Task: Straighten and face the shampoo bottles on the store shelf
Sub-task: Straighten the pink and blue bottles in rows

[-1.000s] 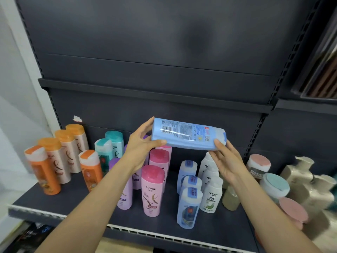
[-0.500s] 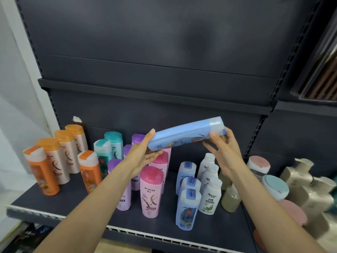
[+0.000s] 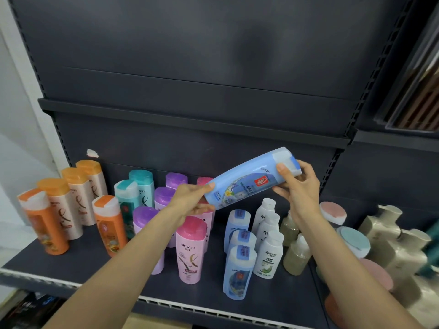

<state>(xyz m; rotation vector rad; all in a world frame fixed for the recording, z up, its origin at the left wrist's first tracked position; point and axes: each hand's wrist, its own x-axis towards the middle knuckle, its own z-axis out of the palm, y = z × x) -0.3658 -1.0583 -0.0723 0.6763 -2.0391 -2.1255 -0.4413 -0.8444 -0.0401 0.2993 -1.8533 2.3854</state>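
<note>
Presently, nearest item: shelf (image 3: 285, 305), dark, front lip with a white ticket rail. On it I log upright rows: orange bottles (image 3: 42, 224) far left, then teal, purple, pink bottles (image 3: 190, 250), a short file of pale blue bottles (image 3: 238, 269), white ones beside them.

Held item: blue shampoo bottle (image 3: 247, 181), in the air above the pink and blue rows, lying slanted, cap end raised to the right, picture label toward me. My left hand (image 3: 190, 200) pinches its base between thumb and fingers; my right hand (image 3: 299, 188) wraps the cap end, thumb over the label.

Handling, my estimate: rigid plastic, smooth and likely slick, moderate weight if full; flip cap may pop, so I would grip the body below the cap, not the lid.

Unclear: the back of the blue file, and any gap there, is hidden behind the front bottles; jars and beige pump bottles (image 3: 384, 233) at far right are blurred and cropped.
</note>
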